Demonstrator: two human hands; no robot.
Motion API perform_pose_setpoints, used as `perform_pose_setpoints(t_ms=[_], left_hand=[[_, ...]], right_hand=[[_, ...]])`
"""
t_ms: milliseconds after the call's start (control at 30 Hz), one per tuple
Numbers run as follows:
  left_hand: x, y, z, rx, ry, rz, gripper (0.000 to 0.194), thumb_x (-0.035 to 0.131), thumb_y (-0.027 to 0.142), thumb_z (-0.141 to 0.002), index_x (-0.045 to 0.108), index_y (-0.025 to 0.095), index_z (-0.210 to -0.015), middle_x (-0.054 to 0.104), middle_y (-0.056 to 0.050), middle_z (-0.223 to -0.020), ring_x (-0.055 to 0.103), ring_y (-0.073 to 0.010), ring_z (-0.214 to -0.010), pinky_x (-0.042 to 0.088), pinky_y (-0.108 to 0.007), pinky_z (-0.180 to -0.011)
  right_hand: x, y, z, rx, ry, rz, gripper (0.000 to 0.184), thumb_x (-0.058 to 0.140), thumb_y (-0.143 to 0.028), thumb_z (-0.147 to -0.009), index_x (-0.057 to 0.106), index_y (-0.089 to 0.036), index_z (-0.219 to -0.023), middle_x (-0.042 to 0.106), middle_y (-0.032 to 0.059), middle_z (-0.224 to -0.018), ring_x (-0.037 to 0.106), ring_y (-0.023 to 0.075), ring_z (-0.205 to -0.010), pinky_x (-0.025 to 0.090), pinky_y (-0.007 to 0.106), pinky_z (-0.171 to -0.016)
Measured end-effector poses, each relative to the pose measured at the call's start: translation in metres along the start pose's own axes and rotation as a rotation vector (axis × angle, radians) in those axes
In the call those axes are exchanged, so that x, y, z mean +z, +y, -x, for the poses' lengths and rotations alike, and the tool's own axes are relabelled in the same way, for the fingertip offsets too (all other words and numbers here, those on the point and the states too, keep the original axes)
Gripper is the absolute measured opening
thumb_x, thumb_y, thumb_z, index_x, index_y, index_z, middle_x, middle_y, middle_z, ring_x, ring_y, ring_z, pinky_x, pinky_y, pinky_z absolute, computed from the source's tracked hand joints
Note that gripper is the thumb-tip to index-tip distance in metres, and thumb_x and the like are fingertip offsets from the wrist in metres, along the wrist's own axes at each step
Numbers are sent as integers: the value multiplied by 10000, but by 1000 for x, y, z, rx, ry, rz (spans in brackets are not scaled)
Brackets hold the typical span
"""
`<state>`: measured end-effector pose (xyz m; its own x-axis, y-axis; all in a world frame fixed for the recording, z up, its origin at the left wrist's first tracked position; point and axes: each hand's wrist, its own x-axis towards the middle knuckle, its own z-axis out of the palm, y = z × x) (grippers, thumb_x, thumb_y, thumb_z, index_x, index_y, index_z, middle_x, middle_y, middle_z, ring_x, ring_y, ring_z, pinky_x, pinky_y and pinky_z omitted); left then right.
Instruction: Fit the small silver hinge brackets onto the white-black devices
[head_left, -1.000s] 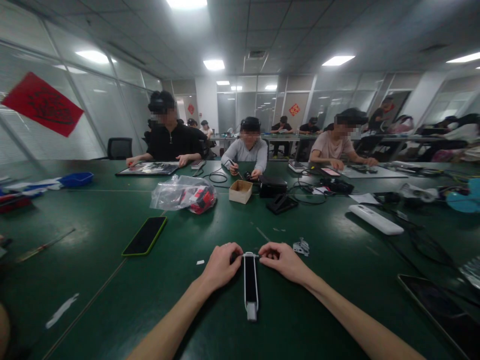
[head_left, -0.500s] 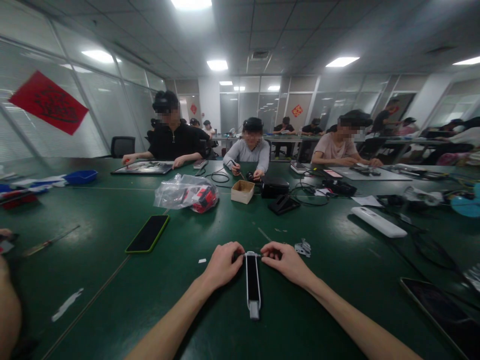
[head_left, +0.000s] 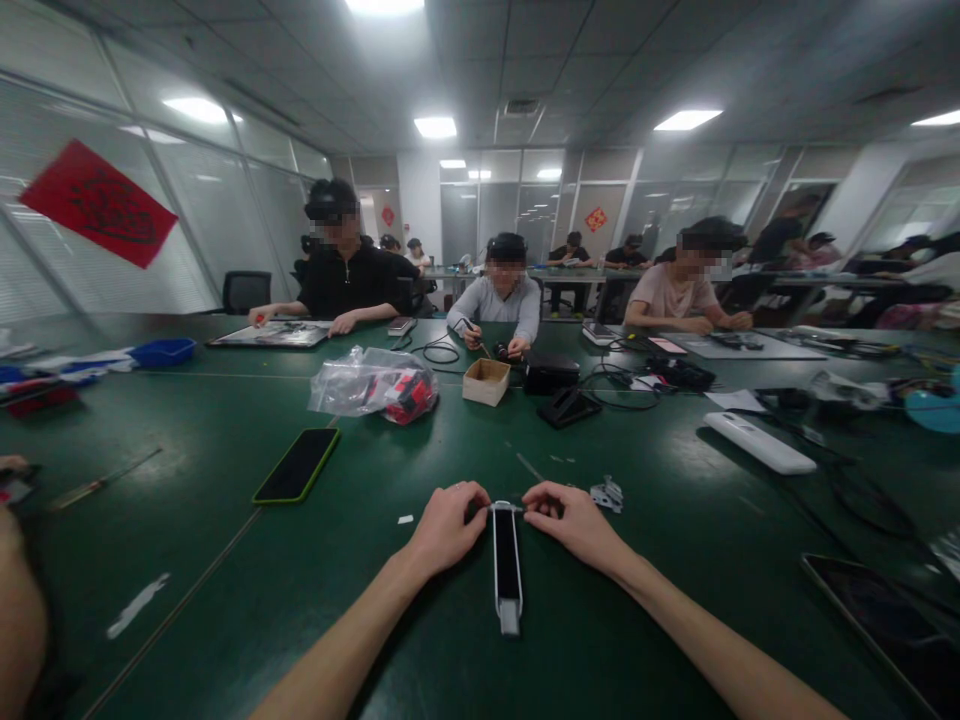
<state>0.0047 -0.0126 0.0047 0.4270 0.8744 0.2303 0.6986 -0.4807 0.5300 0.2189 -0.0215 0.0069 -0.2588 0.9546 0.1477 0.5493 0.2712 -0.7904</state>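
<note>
In front of me on the table lies a long, narrow white-framed black device (head_left: 508, 560) with a grey block at its near end. My left hand (head_left: 450, 525) is closed in a pinch at the left of its far end, and my right hand (head_left: 562, 515) pinches at the right. Thin stubs reach from that end to my fingertips on both sides. What the fingers cover is hidden. Just beyond my right hand sits a crumpled grey scrap (head_left: 607, 494), and a small white scrap (head_left: 406, 519) is left of my left hand.
A green-edged phone (head_left: 297, 466) lies at the left, with a plastic bag (head_left: 375, 385) behind it. Farther back stand a small open box (head_left: 486, 383) and black cables. To the right are a white case (head_left: 759, 444) and a tablet (head_left: 885, 620). Several people work across the table.
The view has shifted slightly, so everything sits a little farther right. My hands keep the same pinch at the device's far end. Another person's arm shows more at the left edge.
</note>
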Motion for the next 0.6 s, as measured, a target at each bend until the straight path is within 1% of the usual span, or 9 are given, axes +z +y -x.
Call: perform_pose_setpoints(t_ms=[167, 600], left_hand=[[-1, 1, 0, -17, -13, 5, 139, 480, 214, -839, 610, 195, -883, 644, -15, -884, 576, -166, -835, 414, -261, -684], [-1, 1, 0, -6, -21, -12, 143, 479, 220, -842, 613, 197, -885, 647, -11, -885, 575, -165, -837, 403, -281, -727]], right_hand=[[0, 3, 0, -17, -4, 7, 174, 619, -282, -757, 656, -185, -897, 636, 4, -787, 541, 128, -681, 419, 256, -611], [-1, 6, 0, -17, -35, -10, 189, 591, -246, -755, 655, -184, -922, 621, 6, -799, 520, 118, -667, 413, 239, -577]])
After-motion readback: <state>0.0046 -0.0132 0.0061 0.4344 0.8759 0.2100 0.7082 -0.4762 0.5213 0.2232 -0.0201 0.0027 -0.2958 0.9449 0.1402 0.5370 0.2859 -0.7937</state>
